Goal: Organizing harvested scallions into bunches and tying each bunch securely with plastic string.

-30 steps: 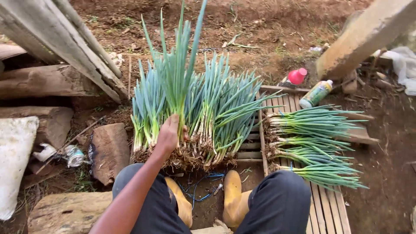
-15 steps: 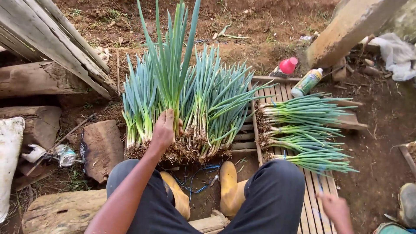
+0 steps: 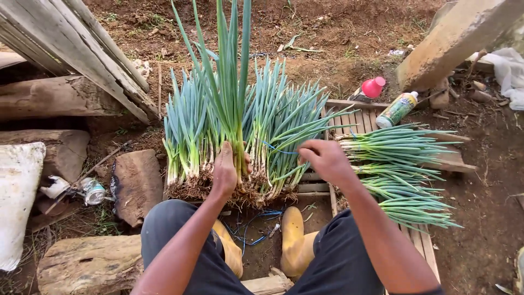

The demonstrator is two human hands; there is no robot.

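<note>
Onions (image 3: 229, 104) stand tall, pointing to 12 o'clock, roots in the dirt. The left hand (image 3: 225, 173) is curled tight around their bottoms. The right hand (image 3: 326, 159) is loosely curled and empty, at 3 o'clock from the bunch. The left hand is nearer.

The right hand (image 3: 326, 159), low beside the knee 0.5 s ago, is now raised to the green onion bunch (image 3: 232, 114). Its fingers pinch at the blue string (image 3: 275, 148) there.
</note>
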